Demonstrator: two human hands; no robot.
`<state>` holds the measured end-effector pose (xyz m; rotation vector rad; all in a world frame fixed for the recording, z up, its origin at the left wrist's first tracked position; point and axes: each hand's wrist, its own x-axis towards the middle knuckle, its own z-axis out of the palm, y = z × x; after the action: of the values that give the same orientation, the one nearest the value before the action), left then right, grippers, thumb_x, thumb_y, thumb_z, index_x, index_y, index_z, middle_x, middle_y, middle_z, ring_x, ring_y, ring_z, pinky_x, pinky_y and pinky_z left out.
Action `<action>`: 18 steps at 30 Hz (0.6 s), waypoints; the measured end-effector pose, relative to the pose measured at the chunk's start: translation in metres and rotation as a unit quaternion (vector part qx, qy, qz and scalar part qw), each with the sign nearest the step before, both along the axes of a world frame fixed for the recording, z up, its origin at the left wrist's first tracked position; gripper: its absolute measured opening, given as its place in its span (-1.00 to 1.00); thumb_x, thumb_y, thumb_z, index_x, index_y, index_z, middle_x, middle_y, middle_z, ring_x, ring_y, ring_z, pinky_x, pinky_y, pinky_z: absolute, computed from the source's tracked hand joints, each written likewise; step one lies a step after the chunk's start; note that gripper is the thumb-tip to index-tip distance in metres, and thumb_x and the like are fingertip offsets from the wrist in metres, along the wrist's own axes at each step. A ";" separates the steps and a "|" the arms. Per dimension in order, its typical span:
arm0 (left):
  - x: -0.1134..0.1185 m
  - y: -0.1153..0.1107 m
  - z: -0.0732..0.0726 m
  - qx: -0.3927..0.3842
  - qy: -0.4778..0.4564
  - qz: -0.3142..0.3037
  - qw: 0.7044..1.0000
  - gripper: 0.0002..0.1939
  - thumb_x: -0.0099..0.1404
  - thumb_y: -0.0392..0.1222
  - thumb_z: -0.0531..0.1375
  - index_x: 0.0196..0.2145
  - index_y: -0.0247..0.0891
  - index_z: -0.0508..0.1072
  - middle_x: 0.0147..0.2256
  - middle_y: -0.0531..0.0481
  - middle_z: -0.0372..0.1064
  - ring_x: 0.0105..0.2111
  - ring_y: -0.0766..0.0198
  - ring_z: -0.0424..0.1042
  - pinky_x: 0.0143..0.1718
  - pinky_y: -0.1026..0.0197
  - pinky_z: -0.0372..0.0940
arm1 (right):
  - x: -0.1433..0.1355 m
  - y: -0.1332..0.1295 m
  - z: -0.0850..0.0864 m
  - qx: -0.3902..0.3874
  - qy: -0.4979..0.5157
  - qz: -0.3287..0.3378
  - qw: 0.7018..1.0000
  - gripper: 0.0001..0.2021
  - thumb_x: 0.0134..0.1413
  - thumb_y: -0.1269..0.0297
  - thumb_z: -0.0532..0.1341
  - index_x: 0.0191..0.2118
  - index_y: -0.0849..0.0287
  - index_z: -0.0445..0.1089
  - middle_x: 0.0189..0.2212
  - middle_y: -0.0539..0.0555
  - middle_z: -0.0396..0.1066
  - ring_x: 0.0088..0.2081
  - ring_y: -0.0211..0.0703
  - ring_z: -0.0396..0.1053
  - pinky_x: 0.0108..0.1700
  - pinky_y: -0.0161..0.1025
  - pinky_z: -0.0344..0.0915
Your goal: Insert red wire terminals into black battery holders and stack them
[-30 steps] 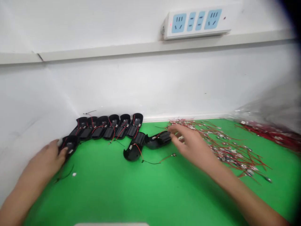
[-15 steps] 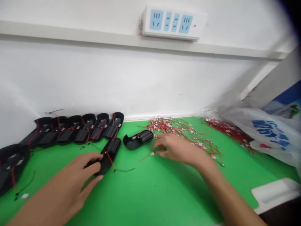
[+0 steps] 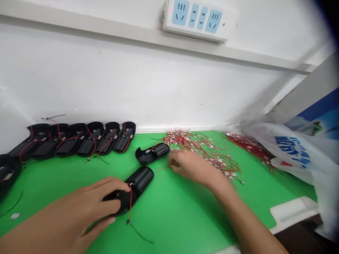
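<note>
At the left edge, one wired shell (image 3: pixel 7 176) is seen in part; beyond it, a row of black shells (image 3: pixel 88 147) is lined up near the wall. By the left hand (image 3: pixel 74 211), half open, a black housing (image 3: pixel 143 178) is held at its near, rounded end between thumb and fingers, above or on the green surface (image 3: pixel 185 222); contact beneath cannot be told. The housing is judged light, stiff and rather slippery, being smooth, thin-walled plastic by its look. It is best taken by the outer side walls, with the fingers kept off the red wire (image 3: pixel 130 204) draped over its edge; the thin lead is judged soft, easily snagged, and weak at its joints. To the right, a second housing (image 3: pixel 161 150) is seen lying tilted, just beside the right hand (image 3: pixel 194 167). The fingers of that hand are curled nearly closed; a blurred reddish lead is seen at the tips, but whether it is gripped cannot be told. Further right, loose wired parts (image 3: pixel 182 139) are heaped, tangle-prone and best lifted singly.
</note>
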<state>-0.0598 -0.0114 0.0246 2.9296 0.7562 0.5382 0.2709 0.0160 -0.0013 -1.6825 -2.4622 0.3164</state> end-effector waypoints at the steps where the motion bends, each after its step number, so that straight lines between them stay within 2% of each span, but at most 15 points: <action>1: 0.002 0.005 0.000 -0.019 0.019 -0.022 0.999 -0.62 0.30 -0.37 0.07 -0.09 0.00 0.55 0.03 0.05 0.51 -0.05 0.17 0.56 -0.08 0.28 0.50 | 0.003 0.001 0.001 0.009 -0.002 -0.010 1.000 -0.85 0.12 0.53 0.21 -0.33 0.17 0.47 -0.31 0.06 0.50 -0.33 -0.18 0.39 -0.31 -0.29 0.12; 3: 0.006 0.015 -0.002 -0.048 0.044 -0.053 0.996 -0.57 0.26 -0.43 0.05 -0.04 -0.07 0.51 0.07 -0.01 0.47 0.01 0.14 0.53 -0.04 0.24 0.49 | 0.013 0.003 0.005 0.032 -0.001 -0.036 0.999 -0.83 0.16 0.52 0.17 -0.29 0.17 0.48 -0.28 0.07 0.51 -0.31 -0.17 0.39 -0.29 -0.28 0.13; 7: 0.011 0.026 -0.012 -0.056 0.008 -0.083 0.995 -0.51 0.15 -0.48 0.04 -0.03 -0.13 0.49 0.10 -0.09 0.46 0.08 0.11 0.48 0.08 0.17 0.45 | 0.046 0.004 0.012 0.072 0.021 -0.105 0.992 -0.78 0.16 0.48 0.16 -0.15 0.16 0.51 -0.19 0.12 0.54 -0.23 -0.11 0.43 -0.19 -0.24 0.21; 10: 0.011 0.028 -0.019 -0.036 -0.004 -0.096 0.995 -0.49 0.14 -0.49 0.02 -0.02 -0.16 0.48 0.13 -0.10 0.44 0.16 0.14 0.43 0.16 0.16 0.40 | 0.063 0.005 0.006 0.017 0.037 -0.102 0.994 -0.67 0.07 0.50 0.20 -0.07 0.12 0.54 -0.11 0.12 0.56 -0.16 -0.08 0.46 -0.12 -0.22 0.27; 13: 0.011 0.026 -0.024 -0.002 -0.005 -0.094 0.996 -0.48 0.16 -0.51 0.01 -0.01 -0.16 0.48 0.15 -0.09 0.43 0.21 0.15 0.37 0.23 0.14 0.35 | 0.064 0.009 -0.003 -0.020 0.037 -0.111 0.993 -0.73 -0.01 0.53 0.20 -0.23 0.14 0.58 -0.29 0.08 0.58 -0.30 -0.11 0.46 -0.24 -0.24 0.25; 15: 0.012 0.024 -0.026 0.010 -0.022 -0.090 0.996 -0.51 0.19 -0.51 0.01 -0.03 -0.17 0.49 0.13 -0.07 0.45 0.21 0.17 0.38 0.26 0.13 0.32 | 0.060 0.012 -0.006 -0.011 0.035 -0.125 0.991 -0.79 -0.03 0.52 0.19 -0.36 0.16 0.56 -0.41 0.07 0.56 -0.38 -0.14 0.43 -0.31 -0.25 0.20; 18: 0.014 0.023 -0.028 0.020 -0.043 -0.092 0.995 -0.54 0.21 -0.51 0.00 -0.08 -0.15 0.51 0.08 -0.01 0.50 0.17 0.22 0.41 0.28 0.18 0.29 | 0.057 0.013 -0.005 0.018 0.042 -0.149 0.988 -0.81 0.00 0.50 0.17 -0.38 0.18 0.54 -0.45 0.07 0.53 -0.40 -0.15 0.40 -0.33 -0.25 0.17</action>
<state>-0.0461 0.0118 -0.0029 2.9482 0.4656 0.6635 0.3275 0.0294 -0.0062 -1.9443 -2.1037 0.2952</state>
